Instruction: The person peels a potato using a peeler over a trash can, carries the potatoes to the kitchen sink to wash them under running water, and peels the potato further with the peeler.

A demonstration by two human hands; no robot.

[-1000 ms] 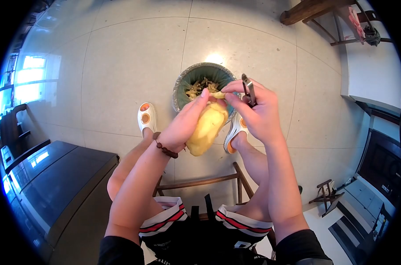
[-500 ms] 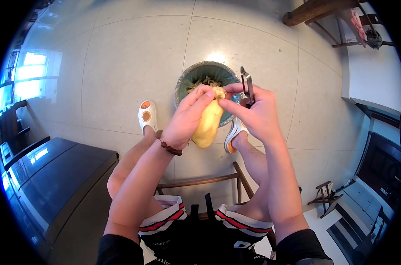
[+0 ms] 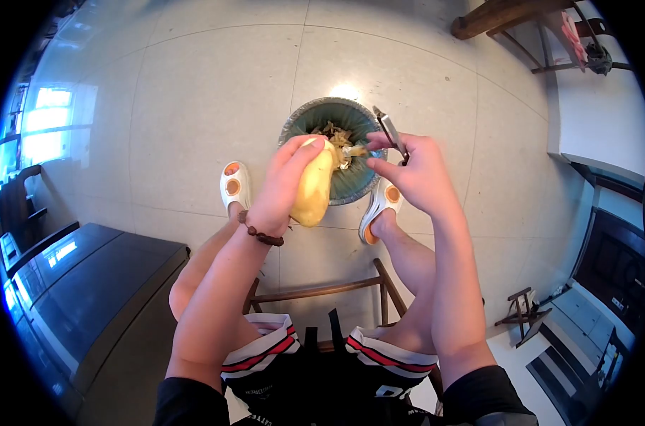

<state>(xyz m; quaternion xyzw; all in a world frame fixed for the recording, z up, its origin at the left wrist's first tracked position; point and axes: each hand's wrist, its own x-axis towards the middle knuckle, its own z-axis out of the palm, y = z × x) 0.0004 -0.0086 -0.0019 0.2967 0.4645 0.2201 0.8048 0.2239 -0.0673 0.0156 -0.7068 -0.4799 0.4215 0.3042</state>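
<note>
My left hand (image 3: 271, 186) grips a large, elongated, peeled yellow potato (image 3: 314, 186) over the left part of the waste bin (image 3: 348, 189). The potato is smooth and tilted, its lower end pointing towards me. My right hand (image 3: 425, 170) keeps a metal peeler (image 3: 389, 130) tucked in it, blade end up and forward. Its thumb and index finger are apart from the potato, on the bin's right side. A blurred brownish scrap (image 3: 356, 151) lies by these fingertips, over the bin; whether they touch it I cannot make out. Peelings (image 3: 334, 132) lie in the bin's greenish liner.
White clogs (image 3: 235, 186) on my feet flank the bin on the tiled floor (image 3: 209, 92). Beneath me is a wooden chair (image 3: 319, 290). A dark, glossy table (image 3: 102, 273) stands at the left, and wooden furniture (image 3: 489, 20) at the upper right.
My hands have moved apart. The left carried the potato slightly left, and the right, peeler still in it, drew away from the potato's top end. A scrap has come off there.
</note>
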